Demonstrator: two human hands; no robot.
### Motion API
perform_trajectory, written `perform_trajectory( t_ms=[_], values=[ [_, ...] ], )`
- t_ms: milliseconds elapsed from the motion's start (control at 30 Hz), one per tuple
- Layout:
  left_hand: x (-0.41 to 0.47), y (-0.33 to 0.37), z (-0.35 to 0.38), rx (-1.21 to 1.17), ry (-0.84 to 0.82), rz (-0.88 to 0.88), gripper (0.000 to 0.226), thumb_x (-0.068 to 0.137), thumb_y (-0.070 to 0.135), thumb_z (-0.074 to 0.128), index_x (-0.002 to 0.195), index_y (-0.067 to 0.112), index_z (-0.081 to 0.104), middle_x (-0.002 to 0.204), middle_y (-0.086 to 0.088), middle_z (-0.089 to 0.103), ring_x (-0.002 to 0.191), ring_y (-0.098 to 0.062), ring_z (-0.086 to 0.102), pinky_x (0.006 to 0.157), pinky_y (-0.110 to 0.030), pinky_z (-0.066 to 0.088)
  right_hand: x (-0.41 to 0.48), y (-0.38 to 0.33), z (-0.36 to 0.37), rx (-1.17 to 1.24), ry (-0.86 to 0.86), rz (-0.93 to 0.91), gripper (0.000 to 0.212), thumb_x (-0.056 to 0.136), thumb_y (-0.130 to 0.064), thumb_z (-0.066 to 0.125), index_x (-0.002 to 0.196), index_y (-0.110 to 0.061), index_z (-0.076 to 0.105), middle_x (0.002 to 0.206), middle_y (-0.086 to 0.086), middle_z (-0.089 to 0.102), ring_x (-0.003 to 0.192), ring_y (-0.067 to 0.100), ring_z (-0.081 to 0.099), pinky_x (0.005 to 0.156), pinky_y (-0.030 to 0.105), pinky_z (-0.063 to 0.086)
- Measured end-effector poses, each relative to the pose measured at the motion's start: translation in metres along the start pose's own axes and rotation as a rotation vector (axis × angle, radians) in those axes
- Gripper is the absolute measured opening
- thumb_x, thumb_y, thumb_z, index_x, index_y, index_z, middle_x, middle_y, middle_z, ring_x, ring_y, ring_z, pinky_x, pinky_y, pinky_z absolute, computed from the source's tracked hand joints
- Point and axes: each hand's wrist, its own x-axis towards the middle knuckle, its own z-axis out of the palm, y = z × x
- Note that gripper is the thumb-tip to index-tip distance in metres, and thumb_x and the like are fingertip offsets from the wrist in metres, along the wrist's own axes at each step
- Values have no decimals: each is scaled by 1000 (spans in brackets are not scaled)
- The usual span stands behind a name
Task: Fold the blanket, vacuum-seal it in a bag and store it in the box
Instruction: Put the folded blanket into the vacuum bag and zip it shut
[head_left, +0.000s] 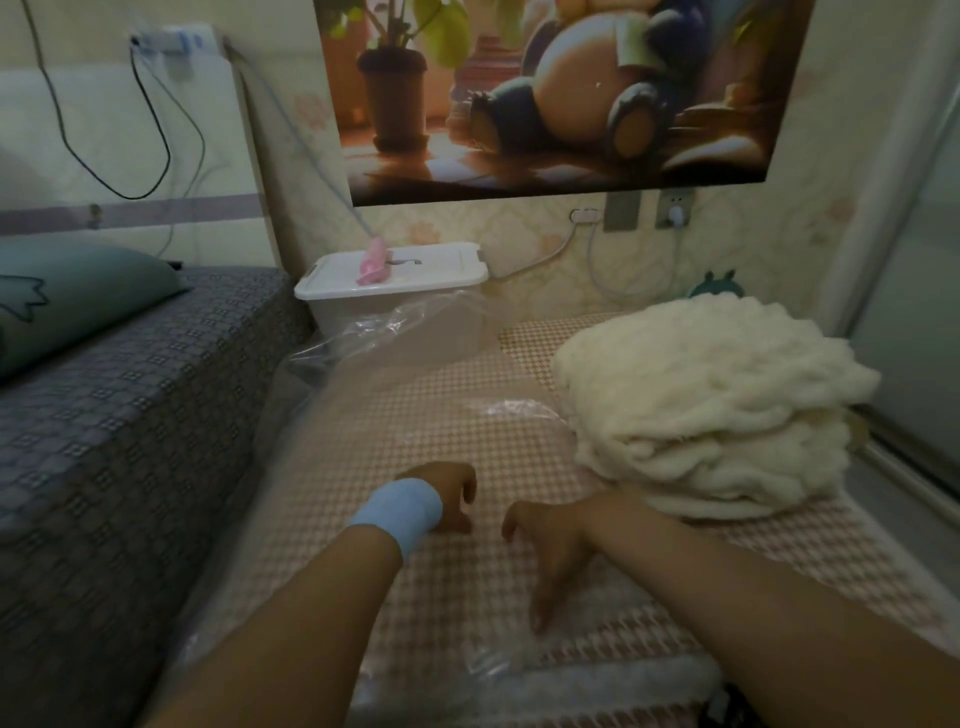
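Fold looks done: cream fluffy folded blanket (717, 410) sits on checked mat (862, 535), right of hands, outside bag. Clear plastic vacuum bag (363, 338) lies flat, empty. Left hand (452, 499) and right hand (545, 545) on bag, fingers curled; whether pinching film, cannot tell. Left to do: bagging, sealing, storing in white lidded plastic box (441, 270).

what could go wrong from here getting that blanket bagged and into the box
1. The blanket is a thick, fluffy stack. It may slump or unfold when it is pushed into the thin clear bag, which lies flat and creased.
2. The box has its lid on with a pink thing on top, which could slide off when the lid is lifted.
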Motion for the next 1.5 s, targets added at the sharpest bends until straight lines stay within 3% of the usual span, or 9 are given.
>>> perform_trajectory(
  t_ms=[167,300,500,633,833,967,1067,1267,1500],
  values=[
    [-35,27,12,-86,-361,51,52,72,56,74,107,19,61,98,4,64,86,-16,63,82,-32,55,-13,-6,12,-30,134,-51,102,57,-46,93,139,-22,38,139,-2,41,123,20,48,100,37,45],
    [-47,36,34,161,-307,79,86,58,73,72,124,23,50,123,3,53,108,-22,55,93,-38,48,-14,-4,21,-1,201,-60,50,60,-42,91,97,-27,60,114,-4,55,99,18,56,84,35,51],
    [-54,22,39,19,-48,174,40,70,56,71,87,26,51,94,4,58,84,-18,57,75,-34,52,-12,6,23,124,322,-69,18,75,-37,82,77,-24,69,88,-4,69,86,16,63,84,38,54],
    [-62,20,38,82,60,222,51,64,59,74,91,26,45,91,7,57,78,-18,56,66,-33,49,-18,6,10,171,417,-94,14,82,-40,77,84,-27,74,95,-8,70,90,11,61,84,31,50],
    [-65,1,18,-113,233,251,25,88,41,61,107,29,50,108,7,63,87,-13,58,84,-33,50,-23,9,-3,176,513,-105,18,88,-46,68,96,-32,75,108,-11,69,102,12,61,95,34,48],
    [-72,-1,0,-38,257,227,19,95,29,53,107,22,66,111,2,63,99,-20,60,87,-28,45,-31,3,-3,88,663,-165,49,81,-56,72,123,-34,61,128,-9,59,116,12,54,100,33,45],
    [-72,-5,-8,-223,235,128,20,95,21,49,99,19,69,106,5,70,87,-15,65,78,-22,45,-38,-7,-1,100,683,-245,65,64,-68,75,113,-38,47,115,-11,51,103,10,51,87,32,49],
    [-71,-18,-12,-389,225,78,11,95,25,53,105,26,57,97,6,70,73,-11,61,60,-20,44,-38,-11,3,-146,797,-236,29,84,-40,69,110,-33,61,111,-8,59,105,16,55,89,35,45],
    [-82,-13,-17,-10,303,205,48,74,55,71,116,37,54,113,16,58,90,-8,55,83,-27,47,-39,-16,-7,2,999,-315,23,101,-23,51,117,-23,68,112,-6,71,97,14,65,77,21,40]
  ],
)
